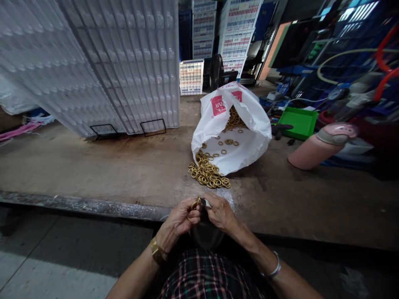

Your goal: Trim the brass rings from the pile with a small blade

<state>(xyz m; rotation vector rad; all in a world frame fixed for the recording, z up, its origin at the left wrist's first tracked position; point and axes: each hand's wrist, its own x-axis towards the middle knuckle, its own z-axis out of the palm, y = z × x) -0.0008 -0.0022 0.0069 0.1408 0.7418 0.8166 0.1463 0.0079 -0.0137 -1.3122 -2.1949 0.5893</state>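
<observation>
My left hand (183,216) is closed on a brass ring (195,203), held up at the table's front edge. My right hand (220,212) grips a small tool with a dark tip (203,202), which meets the ring; its exact kind is hidden by the fingers. Just beyond my hands, a pile of brass rings (207,172) spills from the mouth of a white plastic sack (246,151). More rings lie inside the sack.
Tall ribbed clear plastic panels (140,74) stand at the left in black wire holders (152,126). To the right are a pink bottle (314,147) and a green tray (299,122). White crates (238,41) are stacked behind. The wooden table (77,166) has a worn front edge.
</observation>
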